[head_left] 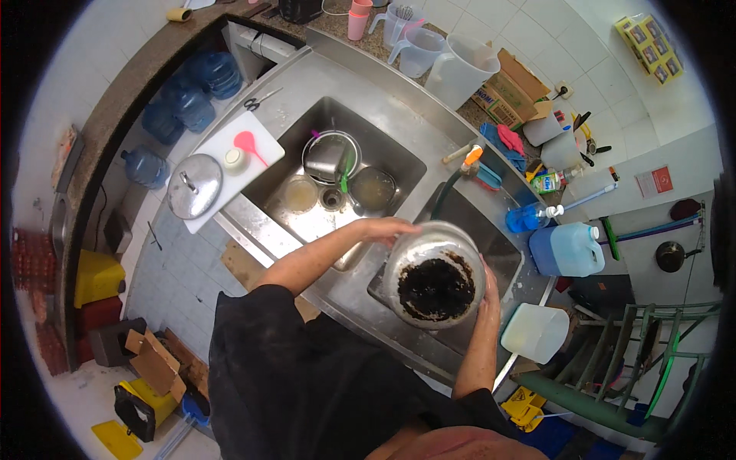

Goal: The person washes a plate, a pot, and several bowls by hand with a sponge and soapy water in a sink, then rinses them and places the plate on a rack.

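Over steel-grey sink [494, 244], L hand [389, 229] + R hand [489, 287] hold round silver-metal pot [436, 287], prob. charred inside; reads as steadying, nxt needs firm grip

White tiles cover the wall [540, 32] behind a long stainless-steel counter [299, 80]; a speckled brown stone ledge [115, 107] curves along the left side, beside a pale plain wall [57, 100]; grey tiles pave the floor [165, 268]; a green metal rack [583, 400] stands at lower right.
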{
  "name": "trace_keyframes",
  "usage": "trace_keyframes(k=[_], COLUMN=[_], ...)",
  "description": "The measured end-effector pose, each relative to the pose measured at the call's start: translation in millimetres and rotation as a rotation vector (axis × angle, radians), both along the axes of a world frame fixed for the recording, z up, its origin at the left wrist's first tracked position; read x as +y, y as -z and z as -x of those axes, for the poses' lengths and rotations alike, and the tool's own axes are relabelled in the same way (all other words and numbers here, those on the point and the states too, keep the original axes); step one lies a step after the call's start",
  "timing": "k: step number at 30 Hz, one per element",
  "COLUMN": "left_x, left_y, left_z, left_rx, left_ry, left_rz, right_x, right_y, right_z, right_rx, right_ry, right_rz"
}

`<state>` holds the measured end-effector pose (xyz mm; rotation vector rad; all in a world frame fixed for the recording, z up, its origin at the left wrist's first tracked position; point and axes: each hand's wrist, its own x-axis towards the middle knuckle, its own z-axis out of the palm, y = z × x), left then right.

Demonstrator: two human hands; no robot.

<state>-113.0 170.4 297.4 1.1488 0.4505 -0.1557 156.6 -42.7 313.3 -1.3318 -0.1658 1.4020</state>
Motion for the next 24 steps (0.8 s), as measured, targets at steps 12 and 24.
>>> trace_keyframes(k=[12, 24], left_x=[198.6, 324.8], left_y=[-80.0, 41.4], left_z=[67.0, 9.8], left_rx=[0.106, 0.598], left_ry=[-0.736, -0.564], left_rz=[-1.505, -1.820], right_x=[60.5, -26.2], right_y=[0.3, 74.8], right_z=[82.4, 73.6], right_rx=[-0.052, -0.138], right_ry=[0.011, 0.127], right_rz=[-0.091, 0.285])
